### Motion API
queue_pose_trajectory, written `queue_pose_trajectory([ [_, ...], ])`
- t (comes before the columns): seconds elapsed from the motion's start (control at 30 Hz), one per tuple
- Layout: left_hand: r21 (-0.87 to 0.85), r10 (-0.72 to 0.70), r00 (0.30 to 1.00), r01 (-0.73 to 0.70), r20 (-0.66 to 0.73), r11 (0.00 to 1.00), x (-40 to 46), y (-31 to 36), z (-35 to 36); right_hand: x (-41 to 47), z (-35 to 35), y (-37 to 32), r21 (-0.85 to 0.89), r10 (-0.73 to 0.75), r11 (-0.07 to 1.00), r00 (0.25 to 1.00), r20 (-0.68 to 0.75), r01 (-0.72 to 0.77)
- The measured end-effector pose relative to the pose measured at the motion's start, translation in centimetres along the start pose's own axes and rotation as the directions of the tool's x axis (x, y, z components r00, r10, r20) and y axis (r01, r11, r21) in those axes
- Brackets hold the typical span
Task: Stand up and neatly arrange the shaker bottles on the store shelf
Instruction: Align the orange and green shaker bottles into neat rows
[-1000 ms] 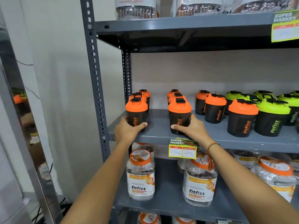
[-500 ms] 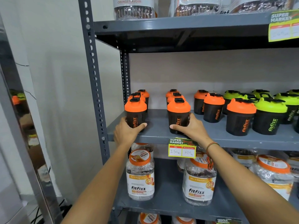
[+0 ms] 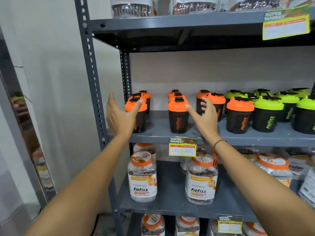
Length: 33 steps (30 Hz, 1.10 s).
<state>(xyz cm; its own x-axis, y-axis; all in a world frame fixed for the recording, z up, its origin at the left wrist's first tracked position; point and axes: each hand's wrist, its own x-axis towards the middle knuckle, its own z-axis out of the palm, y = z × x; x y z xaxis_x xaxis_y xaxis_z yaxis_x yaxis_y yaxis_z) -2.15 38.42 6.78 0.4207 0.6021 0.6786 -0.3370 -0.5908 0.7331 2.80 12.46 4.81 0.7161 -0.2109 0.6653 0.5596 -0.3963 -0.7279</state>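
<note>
Black shaker bottles stand upright in rows on the grey middle shelf [image 3: 221, 138]. Orange-lidded ones fill the left and middle, lime-lidded ones [image 3: 267, 114] the right. My left hand [image 3: 120, 116] is open, raised just left of the front-left orange-lidded shaker [image 3: 139, 116], its fingertip at the lid. My right hand [image 3: 204, 116] is open too, held in the gap right of the second front orange-lidded shaker [image 3: 178, 114], index finger by its lid. Neither hand holds anything.
A perforated grey upright [image 3: 90, 74] stands left of my left hand. The upper shelf [image 3: 170, 23] carries packaged goods. Clear jars with orange lids [image 3: 142, 176] fill the shelf below. A yellow price tag [image 3: 182, 147] hangs on the shelf edge. A white wall lies to the left.
Both hands have let go of the two front orange-lidded shakers and lifted off them with fingers spread. The shakers stay standing in place.
</note>
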Motion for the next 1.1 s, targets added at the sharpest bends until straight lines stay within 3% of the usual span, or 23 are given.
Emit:
queue_pose_trajectory([
  [0.1,-0.116,0.083,0.994,-0.091,-0.069,0.989,0.5,4.3,1.2,0.9,-1.9,-1.3,-0.030,-0.097,0.995,0.988,-0.118,0.094],
  [0.23,-0.250,0.204,0.978,-0.209,-0.044,0.946,-1.7,10.2,4.8,2.1,-5.2,-2.8,-0.051,-0.192,0.981,0.941,-0.280,0.185],
  [0.37,-0.354,0.277,0.956,-0.226,0.100,0.907,-6.2,13.6,9.3,3.3,-9.8,-2.4,-0.084,-0.208,0.978,0.892,-0.401,0.190],
  [0.53,-0.324,0.279,0.908,-0.174,0.311,0.930,-12.2,13.6,14.5,3.7,-15.4,1.0,-0.072,-0.142,0.990,0.860,-0.490,0.122],
  [0.63,-0.260,0.222,0.884,-0.120,0.411,0.958,-15.3,13.2,17.2,3.9,-17.9,3.7,-0.102,-0.131,0.990,0.865,-0.484,0.093],
  [0.8,-0.098,0.058,0.763,0.008,0.644,0.995,-18.2,12.7,21.7,4.7,-20.4,8.1,-0.166,-0.039,0.986,0.913,-0.407,-0.032],
  [0.93,0.039,-0.020,0.733,-0.009,0.680,0.999,-19.2,12.8,23.8,4.9,-21.0,11.7,-0.251,0.102,0.954,0.963,-0.251,-0.166],
  [1.1,0.135,-0.082,0.694,-0.022,0.716,0.991,-18.5,13.1,24.8,6.7,-21.5,14.1,-0.333,0.253,0.904,0.964,-0.086,-0.267],
])
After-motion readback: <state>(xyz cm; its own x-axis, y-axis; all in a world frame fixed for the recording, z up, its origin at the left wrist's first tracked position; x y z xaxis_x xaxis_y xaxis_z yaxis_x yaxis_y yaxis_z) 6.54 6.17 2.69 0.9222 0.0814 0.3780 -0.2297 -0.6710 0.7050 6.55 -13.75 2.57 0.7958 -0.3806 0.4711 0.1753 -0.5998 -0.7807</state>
